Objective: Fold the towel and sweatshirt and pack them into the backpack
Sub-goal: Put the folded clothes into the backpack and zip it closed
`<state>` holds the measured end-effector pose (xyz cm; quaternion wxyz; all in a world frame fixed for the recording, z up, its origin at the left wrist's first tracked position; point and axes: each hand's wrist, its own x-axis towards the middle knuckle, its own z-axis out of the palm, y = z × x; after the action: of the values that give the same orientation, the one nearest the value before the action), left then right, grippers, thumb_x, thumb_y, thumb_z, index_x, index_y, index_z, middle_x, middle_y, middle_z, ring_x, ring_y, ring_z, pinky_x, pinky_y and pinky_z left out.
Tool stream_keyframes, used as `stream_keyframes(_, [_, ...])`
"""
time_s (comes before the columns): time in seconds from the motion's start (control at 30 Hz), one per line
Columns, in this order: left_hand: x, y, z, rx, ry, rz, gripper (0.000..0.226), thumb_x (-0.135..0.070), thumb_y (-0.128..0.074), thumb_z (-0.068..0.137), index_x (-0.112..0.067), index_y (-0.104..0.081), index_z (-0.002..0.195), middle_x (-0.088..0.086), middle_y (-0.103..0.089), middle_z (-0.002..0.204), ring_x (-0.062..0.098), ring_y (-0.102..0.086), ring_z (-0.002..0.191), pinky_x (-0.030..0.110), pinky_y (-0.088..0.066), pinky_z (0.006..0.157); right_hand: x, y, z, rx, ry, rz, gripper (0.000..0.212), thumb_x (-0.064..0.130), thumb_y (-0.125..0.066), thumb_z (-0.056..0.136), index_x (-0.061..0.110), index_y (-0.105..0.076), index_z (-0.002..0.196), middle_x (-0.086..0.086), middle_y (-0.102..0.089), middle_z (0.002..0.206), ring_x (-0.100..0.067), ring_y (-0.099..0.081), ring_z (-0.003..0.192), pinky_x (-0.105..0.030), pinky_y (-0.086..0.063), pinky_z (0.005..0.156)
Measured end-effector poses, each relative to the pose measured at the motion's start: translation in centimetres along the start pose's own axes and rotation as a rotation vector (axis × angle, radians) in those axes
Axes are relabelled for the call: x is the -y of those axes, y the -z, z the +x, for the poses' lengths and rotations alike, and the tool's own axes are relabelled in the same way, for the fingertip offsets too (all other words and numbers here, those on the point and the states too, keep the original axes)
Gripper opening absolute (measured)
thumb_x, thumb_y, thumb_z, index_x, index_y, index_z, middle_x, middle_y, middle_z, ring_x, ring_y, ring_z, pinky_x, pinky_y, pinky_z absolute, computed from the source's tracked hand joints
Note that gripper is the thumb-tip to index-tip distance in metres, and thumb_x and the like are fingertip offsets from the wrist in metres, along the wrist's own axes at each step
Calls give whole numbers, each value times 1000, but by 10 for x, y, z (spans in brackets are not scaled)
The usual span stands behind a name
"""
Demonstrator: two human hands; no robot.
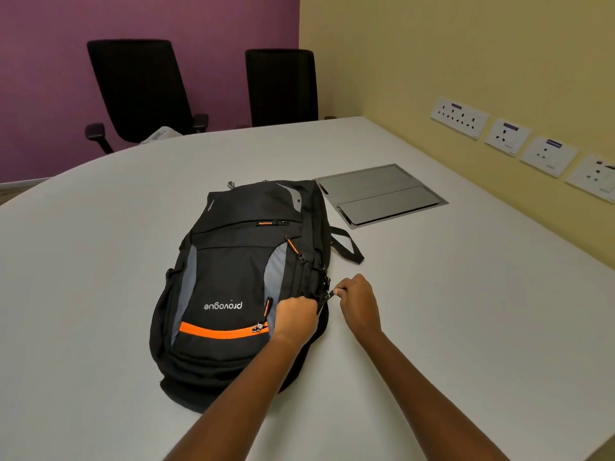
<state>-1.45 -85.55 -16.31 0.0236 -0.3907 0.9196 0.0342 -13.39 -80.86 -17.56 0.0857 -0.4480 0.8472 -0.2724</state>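
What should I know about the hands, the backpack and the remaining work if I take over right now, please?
Left hand: grips the backpack fabric beside the side zip.
Right hand: pinches the zipper pull.
The backpack lies front up on the white table.
Towel and sweatshirt: neither is in sight on the table, and the frame does not show whether they are already inside.
Left to do: check the contents, pack anything missing, then zip the backpack shut.
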Motion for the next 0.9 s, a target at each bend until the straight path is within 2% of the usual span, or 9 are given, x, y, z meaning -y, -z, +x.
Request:
stream_keyframes(0.2, [14, -8, 7, -1, -95, -95, 34, -25, -35, 98, -5, -62, 97, 13, -66, 97, 20, -52, 75, 30, -40, 72, 5, 3, 41, 71, -120, 38, 21, 7, -53, 92, -2, -67, 105, -14, -61, 104, -24, -63, 96, -20, -41, 73])
stream_keyframes(0.33, [20, -13, 15, -18, -127, -174, 33, -26, -36, 97, -4, -61, 98, 12, -61, 88, 21, -52, 76, 25, -39, 66, 7, -6, 58, 85, -157, 28, 20, 5, -51, 92, -4, -67, 101, -13, -57, 95, -16, -57, 77, -19, -37, 64])
stream_keyframes(0.4, [22, -15, 19, -14, -129, -194, 34, -27, -35, 98, -5, -61, 98, 9, -54, 82, 17, -47, 73, 23, -34, 60, 5, -12, 62, 77, -166, 35, 20, 4, -51, 92, -4, -66, 101, -13, -59, 98, -19, -60, 82, -19, -37, 64])
stream_keyframes(0.5, [18, -19, 25, -11, -111, -141, 34, -32, -36, 98, -9, -61, 98, 9, -64, 89, 19, -54, 75, 27, -42, 71, 1, -16, 65, 27, -153, 47, 20, 3, -50, 92, -2, -68, 100, -15, -59, 105, -23, -60, 94, -21, -40, 71])
stream_keyframes(0.57, [14, -19, 28, -57, -86, -78, 30, -41, -52, 90, -16, -65, 83, 2, -67, 75, 15, -63, 67, 23, -43, 60, 0, -16, 68, -10, -136, 82, 22, 4, -48, 93, -1, -68, 101, -16, -59, 106, -24, -60, 96, -23, -43, 76])
stream_keyframes(0.7, [10, -28, 41, -77, -95, 15, 34, -47, -82, 58, -22, -60, 52, -5, -56, 43, 6, -53, 36, 13, -28, 39, 5, -9, 68, 24, -75, 146, 27, 11, -49, 95, 3, -60, 118, -17, -57, 117, -26, -57, 107, -24, -43, 87])
stream_keyframes(0.77, [8, -24, 41, -35, -88, -71, 22, -39, -61, 86, -18, -65, 84, 0, -69, 77, 14, -67, 69, 23, -46, 56, 9, -7, 62, 81, -19, 154, 34, 17, -49, 95, 6, -52, 128, -16, -53, 124, -27, -51, 116, -32, -43, 96])
stream_keyframes(0.83, [6, -31, 49, -30, -85, -113, 32, -32, -37, 99, -9, -53, 115, 10, -62, 114, 25, -60, 103, 34, -45, 82, 14, -8, 53, 136, 30, 159, 39, 21, -47, 96, 8, -46, 133, -15, -50, 130, -27, -45, 123, -34, -38, 101])
stream_keyframes(0.9, [6, -34, 54, 32, -96, -156, 42, -30, -37, 98, -4, -41, 131, 13, -52, 127, 27, -51, 115, 36, -39, 94, 19, -13, 43, 187, 76, 141, 42, 23, -43, 98, 9, -41, 137, -12, -46, 137, -24, -41, 128, -33, -35, 107])
